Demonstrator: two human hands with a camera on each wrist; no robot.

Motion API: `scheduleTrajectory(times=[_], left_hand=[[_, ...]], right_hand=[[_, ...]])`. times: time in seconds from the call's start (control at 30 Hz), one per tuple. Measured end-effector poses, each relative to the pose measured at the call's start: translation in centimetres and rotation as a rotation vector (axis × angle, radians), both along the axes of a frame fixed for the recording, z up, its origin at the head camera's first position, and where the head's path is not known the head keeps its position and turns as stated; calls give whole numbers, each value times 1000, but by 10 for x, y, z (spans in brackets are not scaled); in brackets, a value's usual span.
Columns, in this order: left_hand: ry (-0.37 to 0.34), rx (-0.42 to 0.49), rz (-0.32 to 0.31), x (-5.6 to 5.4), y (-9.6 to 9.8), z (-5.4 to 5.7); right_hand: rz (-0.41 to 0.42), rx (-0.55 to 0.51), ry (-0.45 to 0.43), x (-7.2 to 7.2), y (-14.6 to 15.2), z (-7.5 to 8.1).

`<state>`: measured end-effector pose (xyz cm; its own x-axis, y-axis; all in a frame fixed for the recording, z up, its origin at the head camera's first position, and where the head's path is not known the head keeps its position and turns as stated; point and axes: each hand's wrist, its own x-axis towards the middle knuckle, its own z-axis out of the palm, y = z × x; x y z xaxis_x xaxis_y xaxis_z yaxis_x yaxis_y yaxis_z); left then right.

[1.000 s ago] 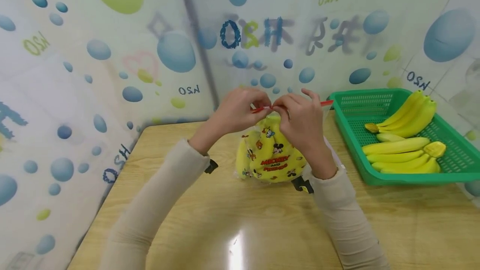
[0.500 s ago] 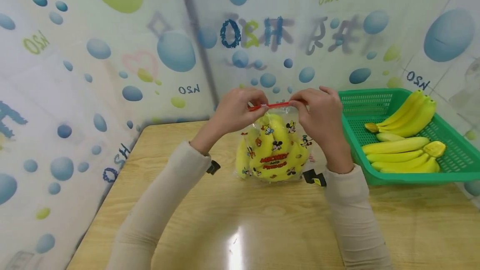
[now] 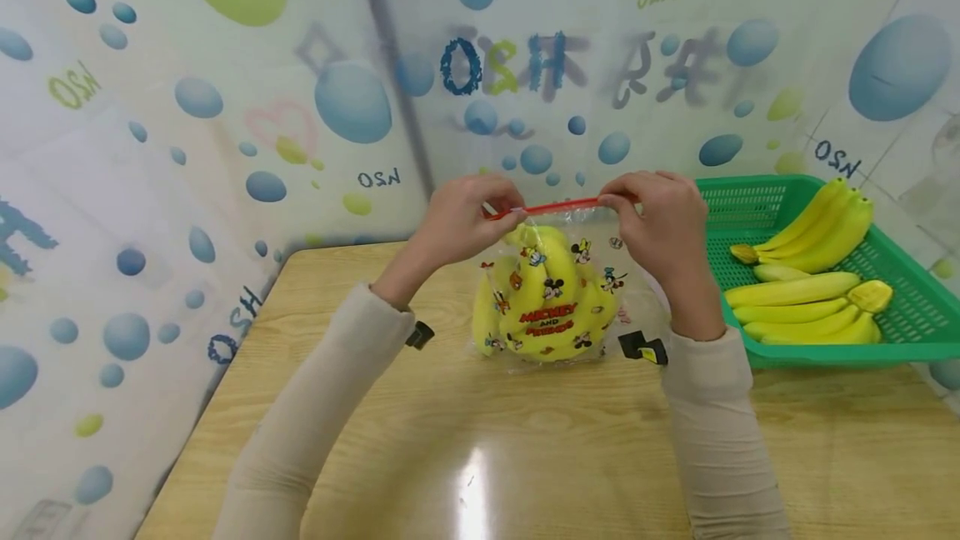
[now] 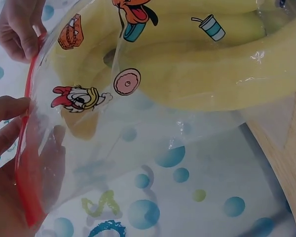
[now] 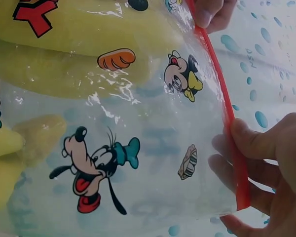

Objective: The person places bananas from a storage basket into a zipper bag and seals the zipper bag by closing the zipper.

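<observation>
Pinching red zip (image 3: 562,207) with left hand (image 3: 468,219) and right hand (image 3: 663,219), set apart; bananas (image 3: 555,252) already in bag (image 3: 611,280), can't tell if sealed; more bunches (image 3: 817,232) unbagged in basket (image 3: 847,352).

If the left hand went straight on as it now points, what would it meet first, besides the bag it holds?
Likely the right hand, pinching the red strip farther along; depth is unclear.
</observation>
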<state>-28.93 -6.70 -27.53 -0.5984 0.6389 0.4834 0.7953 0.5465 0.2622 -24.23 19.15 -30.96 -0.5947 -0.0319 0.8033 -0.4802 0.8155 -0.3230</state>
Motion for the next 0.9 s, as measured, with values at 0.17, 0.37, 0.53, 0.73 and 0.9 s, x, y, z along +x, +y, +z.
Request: scheduleTrajectory(times=[0.17,0.37,0.53,0.73,0.9], left_hand=[[-48,30,17,1,-6,-2],[-29,54,50,10,-7,-4],[68,64,94,18,-3,-9],[149,100,101,22,2,-17],[179,117,173,27,1,-23]], right_hand=[[-7,-7,-16,1,1,0],[-11,38,-18,6,-5,3],[62,89,41,6,-21,0],[125,151,77,6,-42,-5],[136,174,87,2,-49,-7]])
